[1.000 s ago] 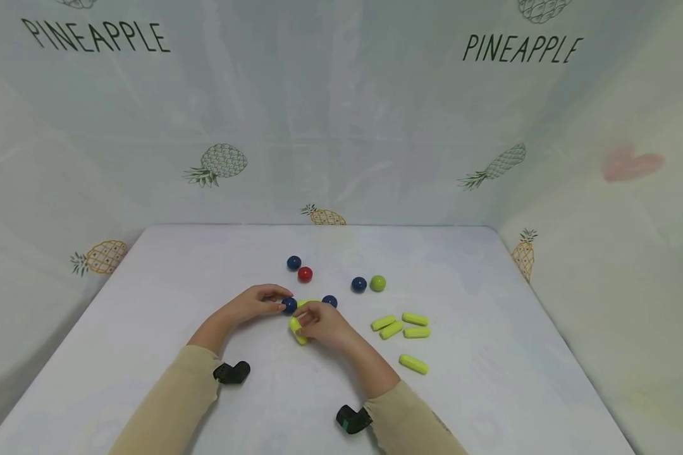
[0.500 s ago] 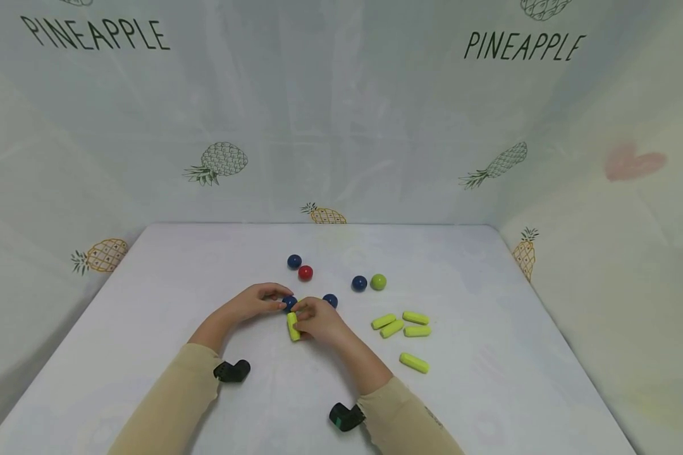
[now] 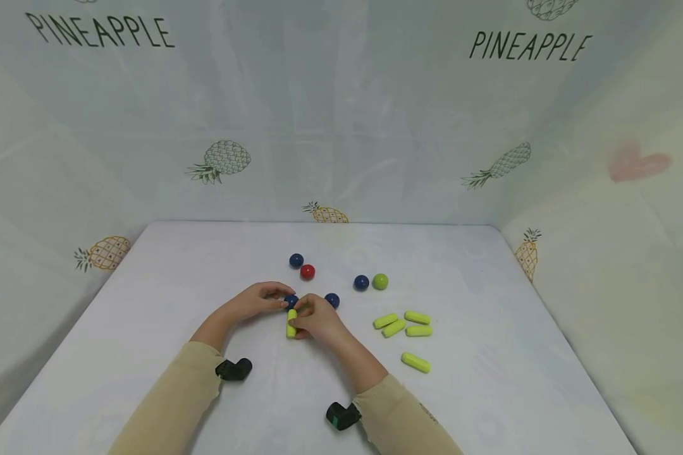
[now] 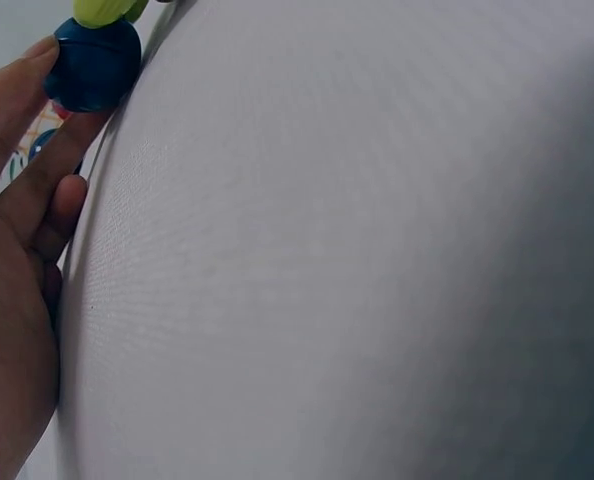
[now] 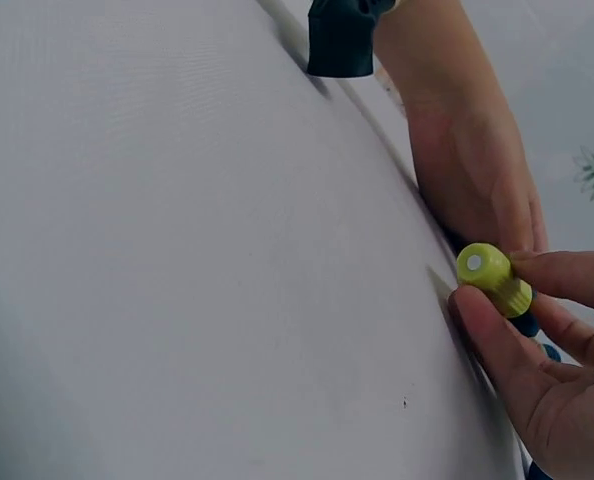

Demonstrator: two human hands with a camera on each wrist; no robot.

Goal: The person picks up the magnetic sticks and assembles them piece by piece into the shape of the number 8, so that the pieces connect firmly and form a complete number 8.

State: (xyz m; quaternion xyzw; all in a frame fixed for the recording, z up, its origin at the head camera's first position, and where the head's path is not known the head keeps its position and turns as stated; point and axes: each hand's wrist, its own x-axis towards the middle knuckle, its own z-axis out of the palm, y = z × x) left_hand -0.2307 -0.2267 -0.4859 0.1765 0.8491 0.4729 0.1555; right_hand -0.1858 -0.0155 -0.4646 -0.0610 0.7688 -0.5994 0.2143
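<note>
My left hand (image 3: 257, 301) pinches a blue ball (image 3: 291, 301) between thumb and fingers; the left wrist view shows this blue ball (image 4: 97, 66) with a yellow-green piece against it. Between the thumb and fingers of my right hand (image 3: 323, 323) is a yellow-green rod (image 3: 291, 323), its far end at the held ball. A pale round spot marks the near end of that rod (image 5: 485, 268) in the right wrist view. Just beyond the right hand lies another blue ball (image 3: 332, 300). What lies behind the right fingers, between the two balls, is hidden.
Farther back lie a blue ball (image 3: 296, 260), a red ball (image 3: 307, 272), another blue ball (image 3: 361, 282) and a green ball (image 3: 380, 281). Several yellow-green rods (image 3: 418, 331) lie to the right, with one rod (image 3: 415, 362) nearer. A patterned curtain (image 3: 341, 126) surrounds the white table (image 3: 489, 392).
The right hand has turned the yellow-green rod from a slant to nearly straight away from me and moved it slightly forward, up to the blue ball. The left hand stays on that ball.
</note>
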